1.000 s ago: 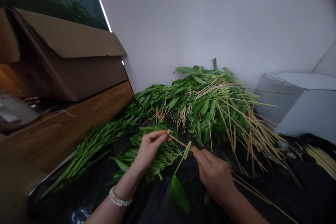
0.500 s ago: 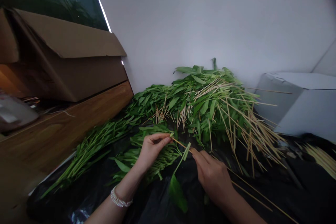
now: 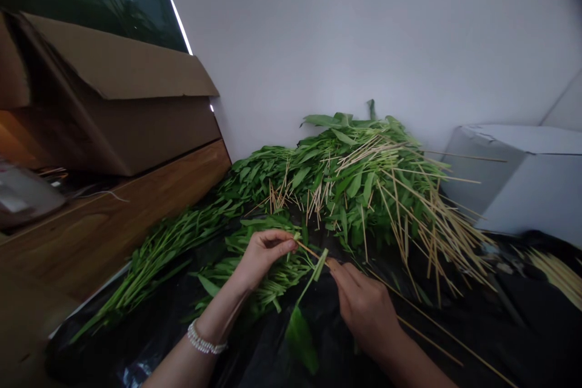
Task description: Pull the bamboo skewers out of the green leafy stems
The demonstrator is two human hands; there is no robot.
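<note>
My left hand (image 3: 262,256) pinches a short green stem piece at the tip of a thin bamboo skewer (image 3: 310,250). My right hand (image 3: 361,303) grips the same skewer lower down, fingers closed round it. A green stalk with a leaf (image 3: 301,333) is threaded on the skewer between my hands and hangs down over the black sheet. A pearl bracelet (image 3: 202,344) is on my left wrist.
A big heap of skewered greens (image 3: 359,182) lies against the white wall. Loose green stalks (image 3: 154,251) spread left on the black plastic sheet (image 3: 500,315). A cardboard box (image 3: 118,103) sits on a wooden ledge (image 3: 109,224); a white box (image 3: 522,176) stands right.
Both hands have drifted slightly down and left with the skewer, and the hanging leaf has swung a little left. Their grips have not changed.
</note>
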